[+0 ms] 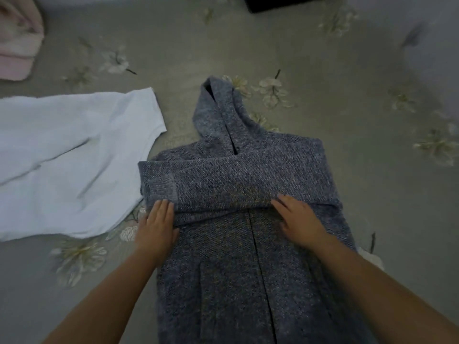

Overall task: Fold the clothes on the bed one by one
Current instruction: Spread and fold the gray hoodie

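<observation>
**GREY HOODIE ON BED — BOTH HANDS FLAT ON FOLDED SLEEVES**

Item 1: grey knit hoodie [248, 244]. Laid flat on bed [347, 194], centre of view, hood [218, 112] pointing away, front zip running down the middle. Both sleeves folded across chest, overlapping; uppermost sleeve [223, 184] ending in ribbed cuff at left edge of body.

Item 2: left hand [156, 227]. Fingers straight, held close together, palm down. Fingertips touching lower edge of cuff; heel of hand at hoodie's left side. Gripping nothing.

Item 3: right hand [300, 222]. Fingers extended, slightly spread, palm down on hoodie front, just right of zip. Fingertips at lower edge of folded sleeve. Pinching nothing.

Item 4: white garment [69, 157]. Spread on bed, left of hoodie, near but apart from it.

Item 5: pink cloth [17, 40]. Far left corner, well apart from rest; blurred.

Item 6: dark object [285, 2]. Top edge, cut off by frame; kind unclear.

Bedcover: grey-green w/ pale flower print.
</observation>
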The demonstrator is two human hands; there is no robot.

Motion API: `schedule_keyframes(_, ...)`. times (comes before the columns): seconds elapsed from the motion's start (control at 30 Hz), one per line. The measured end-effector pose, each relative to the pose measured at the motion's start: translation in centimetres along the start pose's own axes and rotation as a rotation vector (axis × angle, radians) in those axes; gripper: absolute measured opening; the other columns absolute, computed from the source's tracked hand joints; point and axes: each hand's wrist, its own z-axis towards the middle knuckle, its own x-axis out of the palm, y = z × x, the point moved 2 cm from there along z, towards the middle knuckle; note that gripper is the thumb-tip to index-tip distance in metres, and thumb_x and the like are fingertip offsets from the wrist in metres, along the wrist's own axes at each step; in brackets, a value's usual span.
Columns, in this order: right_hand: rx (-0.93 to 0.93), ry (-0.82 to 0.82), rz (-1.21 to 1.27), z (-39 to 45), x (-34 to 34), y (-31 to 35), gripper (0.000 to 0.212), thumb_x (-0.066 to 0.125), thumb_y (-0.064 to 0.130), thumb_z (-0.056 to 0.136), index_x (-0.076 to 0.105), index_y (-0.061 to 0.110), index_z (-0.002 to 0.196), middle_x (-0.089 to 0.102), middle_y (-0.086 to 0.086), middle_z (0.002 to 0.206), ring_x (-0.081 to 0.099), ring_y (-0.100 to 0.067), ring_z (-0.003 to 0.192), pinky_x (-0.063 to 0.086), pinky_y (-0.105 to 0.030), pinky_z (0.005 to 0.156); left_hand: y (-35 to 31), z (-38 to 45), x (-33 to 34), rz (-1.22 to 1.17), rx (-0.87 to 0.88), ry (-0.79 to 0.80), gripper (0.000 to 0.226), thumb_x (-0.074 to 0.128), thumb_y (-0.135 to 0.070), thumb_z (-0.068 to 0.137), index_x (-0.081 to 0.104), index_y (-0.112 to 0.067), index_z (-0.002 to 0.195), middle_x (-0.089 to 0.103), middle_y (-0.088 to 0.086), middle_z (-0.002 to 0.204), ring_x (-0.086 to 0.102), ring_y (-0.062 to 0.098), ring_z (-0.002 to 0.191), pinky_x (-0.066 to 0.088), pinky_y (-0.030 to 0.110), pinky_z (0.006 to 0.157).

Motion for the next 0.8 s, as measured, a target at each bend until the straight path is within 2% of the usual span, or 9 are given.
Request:
schedule_keyframes(0.1, 0.112, 0.027, -0.098, 1.7, 0.4, -1.9, 0.064, 0.038, 0.021, 0.098, -0.001, 0.022, 0.148, -0.012, -0.002, 0.156, -0.011, -0.024, 0.143, 0.003, -0.045, 0.116, -0.4, 3.1, 0.3, -0.012, 0.004, -0.036, 0.067, 0.024, -0.045, 0.098, -0.006, -0.011, 0.147, -0.009, 0.007, 0.156, -0.009, 0.022, 0.143, 0.007, 0.037, 0.115)
schedule_keyframes(0.23, 0.12, 0.132, -0.083, 4.1, 0.7, -3.2, 0.065, 0.038, 0.027, 0.097, -0.003, 0.025, 0.148, -0.016, 0.0, 0.155, -0.013, -0.024, 0.143, 0.002, -0.047, 0.115, -0.6, 6.7, 0.7, -0.118, -0.004, -0.094, 0.063, 0.02, -0.044, 0.098, -0.001, -0.01, 0.147, -0.008, 0.009, 0.156, -0.009, 0.022, 0.143, 0.003, 0.036, 0.116)
schedule_keyframes(0.3, 0.099, 0.125, -0.047, 5.1, 0.3, -3.6, 0.057, 0.035, 0.028, 0.098, 0.009, 0.027, 0.148, -0.004, 0.002, 0.157, -0.001, -0.023, 0.144, 0.013, -0.044, 0.116, -0.8, 8.5, 0.5, -0.184, 0.01, -0.144, 0.061, 0.021, -0.042, 0.099, 0.003, -0.01, 0.147, -0.004, 0.008, 0.156, -0.007, 0.021, 0.144, 0.002, 0.035, 0.116)
schedule_keyframes(0.37, 0.08, 0.072, -0.035, 6.3, -1.0, -3.9, 0.047, 0.036, 0.024, 0.097, 0.031, 0.024, 0.143, 0.021, 0.001, 0.153, 0.024, -0.024, 0.136, 0.029, -0.035, 0.109, -1.2, 10.6, -0.1, -0.27, 0.016, -0.202, 0.06, 0.025, -0.04, 0.099, 0.007, -0.009, 0.147, 0.0, 0.008, 0.156, -0.004, 0.021, 0.144, 0.001, 0.036, 0.115)
schedule_keyframes(0.47, 0.103, 0.1, 0.003, 9.6, -4.0, -4.3, 0.033, 0.042, 0.017, 0.092, 0.059, 0.009, 0.119, 0.056, -0.011, 0.124, 0.052, -0.025, 0.109, 0.04, -0.027, 0.087, -1.8, 13.9, -0.4, -0.364, -0.033, -0.242, 0.06, 0.026, -0.04, 0.098, 0.01, -0.01, 0.147, 0.001, 0.007, 0.156, -0.004, 0.02, 0.144, 0.002, 0.041, 0.115)
schedule_keyframes(0.53, 0.138, 0.094, 0.051, 12.1, -6.1, -4.0, 0.028, 0.044, 0.014, 0.091, 0.065, 0.003, 0.105, 0.064, -0.016, 0.108, 0.058, -0.028, 0.095, 0.042, -0.028, 0.074, -2.1, 15.3, 0.4, -0.395, -0.099, -0.215, 0.062, 0.024, -0.044, 0.097, 0.008, -0.012, 0.148, -0.001, 0.005, 0.156, -0.006, 0.018, 0.144, 0.0, 0.047, 0.114)
schedule_keyframes(0.63, 0.192, -0.148, 0.255, 15.6, -9.4, -3.1, 0.026, 0.046, 0.012, 0.092, 0.063, 0.006, 0.111, 0.066, -0.015, 0.104, 0.055, -0.022, 0.081, 0.036, -0.024, 0.065, -2.3, 16.1, 1.9, -0.392, -0.164, -0.259, 0.064, 0.02, -0.05, 0.096, 0.01, -0.014, 0.148, 0.003, 0.003, 0.156, -0.003, 0.015, 0.144, -0.009, 0.047, 0.111)
schedule_keyframes(0.7, 0.176, -0.303, 0.419, 18.2, -11.0, -1.9, 0.032, 0.049, 0.015, 0.093, 0.056, 0.008, 0.123, 0.061, -0.014, 0.117, 0.055, -0.02, 0.095, 0.036, -0.021, 0.076, -2.2, 16.2, 2.0, -0.383, -0.157, -0.277, 0.069, 0.011, -0.054, 0.091, 0.013, -0.014, 0.147, 0.008, 0.003, 0.156, 0.001, 0.016, 0.144, -0.016, 0.041, 0.108)
schedule_keyframes(0.8, 0.168, -0.349, 0.61, 22.7, -12.7, -0.5, 0.053, 0.054, 0.028, 0.092, 0.037, 0.009, 0.138, 0.045, -0.01, 0.138, 0.044, -0.024, 0.125, 0.035, -0.031, 0.1, -2.0, 16.4, 1.8, -0.366, -0.154, -0.26, 0.083, -0.007, -0.057, 0.079, 0.012, -0.014, 0.147, 0.007, 0.003, 0.156, 0.002, 0.017, 0.144, -0.022, 0.037, 0.105)
